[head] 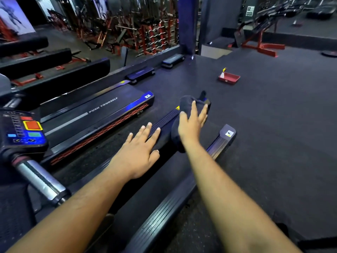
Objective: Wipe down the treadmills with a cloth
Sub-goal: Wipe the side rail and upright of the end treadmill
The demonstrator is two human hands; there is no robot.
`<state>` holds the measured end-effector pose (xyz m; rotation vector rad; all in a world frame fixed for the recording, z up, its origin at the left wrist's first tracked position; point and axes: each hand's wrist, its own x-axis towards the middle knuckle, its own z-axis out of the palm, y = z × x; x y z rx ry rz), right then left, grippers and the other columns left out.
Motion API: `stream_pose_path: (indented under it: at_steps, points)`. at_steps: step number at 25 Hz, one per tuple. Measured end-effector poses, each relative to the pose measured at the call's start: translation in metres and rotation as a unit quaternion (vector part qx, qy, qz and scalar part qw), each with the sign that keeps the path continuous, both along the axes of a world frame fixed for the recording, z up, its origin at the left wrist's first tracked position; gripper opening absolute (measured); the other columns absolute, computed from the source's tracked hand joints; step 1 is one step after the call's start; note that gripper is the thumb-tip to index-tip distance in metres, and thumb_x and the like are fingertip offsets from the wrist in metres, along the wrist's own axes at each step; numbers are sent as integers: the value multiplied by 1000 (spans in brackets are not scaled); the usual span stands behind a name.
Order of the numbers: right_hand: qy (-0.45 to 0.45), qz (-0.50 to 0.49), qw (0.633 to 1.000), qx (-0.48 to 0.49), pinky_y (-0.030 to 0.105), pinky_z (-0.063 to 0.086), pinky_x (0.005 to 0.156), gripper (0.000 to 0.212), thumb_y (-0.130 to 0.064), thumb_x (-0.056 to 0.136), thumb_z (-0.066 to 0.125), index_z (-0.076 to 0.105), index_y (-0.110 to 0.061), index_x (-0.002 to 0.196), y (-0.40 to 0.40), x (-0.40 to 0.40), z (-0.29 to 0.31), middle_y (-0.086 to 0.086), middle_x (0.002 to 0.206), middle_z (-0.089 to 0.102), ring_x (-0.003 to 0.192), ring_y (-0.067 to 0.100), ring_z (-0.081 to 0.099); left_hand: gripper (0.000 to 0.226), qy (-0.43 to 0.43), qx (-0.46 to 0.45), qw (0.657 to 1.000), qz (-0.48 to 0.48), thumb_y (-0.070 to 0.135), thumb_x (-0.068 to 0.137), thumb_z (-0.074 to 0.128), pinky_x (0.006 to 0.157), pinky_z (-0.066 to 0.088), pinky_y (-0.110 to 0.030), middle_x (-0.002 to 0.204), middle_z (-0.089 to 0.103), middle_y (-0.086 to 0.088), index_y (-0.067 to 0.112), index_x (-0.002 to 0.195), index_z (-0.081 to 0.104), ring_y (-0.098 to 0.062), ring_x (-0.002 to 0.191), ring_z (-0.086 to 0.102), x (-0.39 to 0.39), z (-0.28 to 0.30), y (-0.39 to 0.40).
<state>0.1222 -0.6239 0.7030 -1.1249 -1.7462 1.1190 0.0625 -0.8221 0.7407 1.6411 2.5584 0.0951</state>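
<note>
Both forearms reach out ahead of me: my left hand (139,148) lies flat, fingers spread, on the near treadmill (164,123), while my right hand (192,121) presses the dark cloth (184,106) with straight fingers near its far end. Treadmill's long axis runs away up-right. Beyond, a red tray (230,78) holds a spray bottle (222,72).
</note>
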Motion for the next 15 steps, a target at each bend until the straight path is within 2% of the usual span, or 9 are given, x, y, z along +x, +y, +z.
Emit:
stream_pose_path:
  at_steps: [2,4,7,9,11,13,15]
  points:
    - [-113,26,993,39,47,5,122,54,-33,96,47,42,-27,149,57,1,20,3,167,5,152,36,-6,68,-5,1,1000,0,44,101,33,125,2,-45,166,-15,1,34,158,-4,-15,153,-11,0,0,0]
    - [-178,49,981,59,56,12,121,50,-38,94,44,50,-29,143,62,3,29,-1,166,13,152,31,-6,68,-9,-2,1000,1,44,101,33,125,3,-45,166,-15,1,35,157,-4,-15,153,-10,1,1,-1]
    - [-181,120,958,189,62,14,117,49,-44,93,45,55,-27,137,4,16,9,-2,161,27,153,27,2,69,-8,-4,1000,3,44,100,33,125,3,-46,166,-15,1,35,157,-4,-16,153,-9,0,1,0]
    - [-205,160,928,268,63,14,117,54,-50,90,40,54,-30,138,5,26,-1,-1,159,32,152,26,8,69,-11,-3,1000,3,44,101,33,124,3,-46,166,-15,1,35,157,-4,-16,153,-9,-2,1,1]
    - [-251,121,923,265,66,7,118,49,-49,92,41,53,-35,138,47,20,11,-1,160,30,153,24,8,68,-3,-2,1000,2,44,101,33,125,2,-45,166,-15,0,34,157,-4,-16,153,-10,0,1,0]
    - [-279,77,935,204,65,3,118,47,-46,92,40,56,-33,135,70,11,24,0,161,30,152,26,8,68,2,-2,1000,7,44,101,32,124,1,-44,166,-15,1,34,157,-5,-15,153,-10,1,1,-1]
    - [-227,70,948,211,64,10,118,55,-48,88,35,58,-27,133,37,12,13,3,158,35,151,31,13,69,-5,-6,1000,8,44,101,33,125,1,-45,166,-15,1,34,157,-5,-15,153,-10,1,0,0]
